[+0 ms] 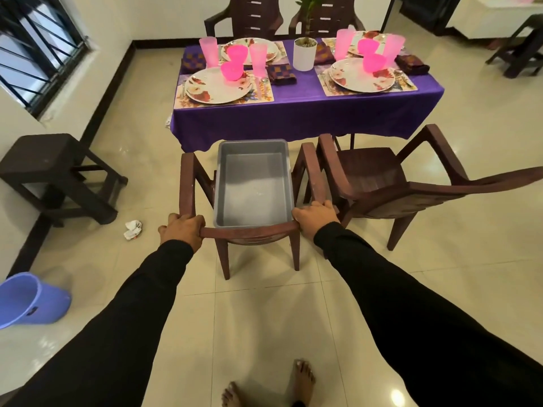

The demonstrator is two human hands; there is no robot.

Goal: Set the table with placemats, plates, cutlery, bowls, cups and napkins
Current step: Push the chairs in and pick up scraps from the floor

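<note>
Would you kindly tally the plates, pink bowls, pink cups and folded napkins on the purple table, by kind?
Plates: 4
Pink bowls: 4
Pink cups: 4
Napkins: 4
Total: 16

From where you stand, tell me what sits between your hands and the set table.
Both the left hand and right hand grip the back of a brown chair. That chair, with a grey tub on its seat, stands directly between the hands and the purple-clothed table. A second chair stands to its right.
</note>
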